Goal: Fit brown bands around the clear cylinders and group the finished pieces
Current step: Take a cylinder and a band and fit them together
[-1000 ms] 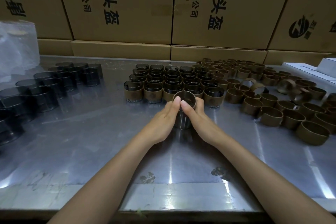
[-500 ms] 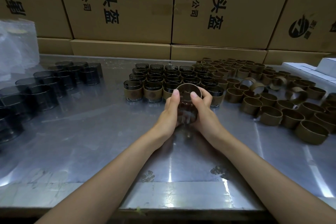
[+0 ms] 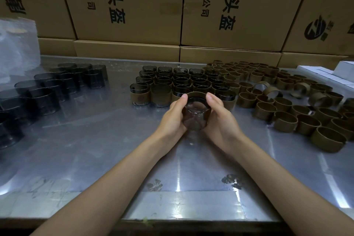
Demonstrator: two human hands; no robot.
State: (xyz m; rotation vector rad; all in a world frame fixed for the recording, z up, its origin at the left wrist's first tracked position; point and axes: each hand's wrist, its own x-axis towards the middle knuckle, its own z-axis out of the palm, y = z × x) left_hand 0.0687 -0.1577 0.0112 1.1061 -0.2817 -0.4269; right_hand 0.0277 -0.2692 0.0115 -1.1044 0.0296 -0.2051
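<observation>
Lifted off the table [image 3: 95, 149] since a second ago: clear cylinder [image 3: 194, 115], now tipped with its open mouth toward the camera, brown band [image 3: 197, 94] round its far end only. Both hands raised with it, thumbs moved up to the band's near edge.

Left hand [image 3: 173, 116]: curled round the cylinder's left side, thumb on the band. Right hand [image 3: 219, 115]: curled round the right side, thumb likewise on the band. Fingers behind the cylinder hidden.

Landmark: block of finished pieces [image 3: 182, 82], banded cylinders standing in close rows at table centre. Held cylinder just in front of its near row, overlapping it in view. Left of the block, well apart: unbanded clear cylinders [image 3: 47, 90] in a loose cluster running to the table's left edge. Right of the block, touching its far side: loose brown bands [image 3: 283, 105], mostly upright, a few tipped. Beyond the bands, far right: white boxes [image 3: 325, 73]. Far left of the block: clear plastic bag [image 3: 17, 48].

Surface: bare sheet metal, scuffed, strong glare streaks, two dark smudges near the front edge. Behind the block: wall of stacked cardboard cartons [image 3: 134, 5] with black printed characters.
</observation>
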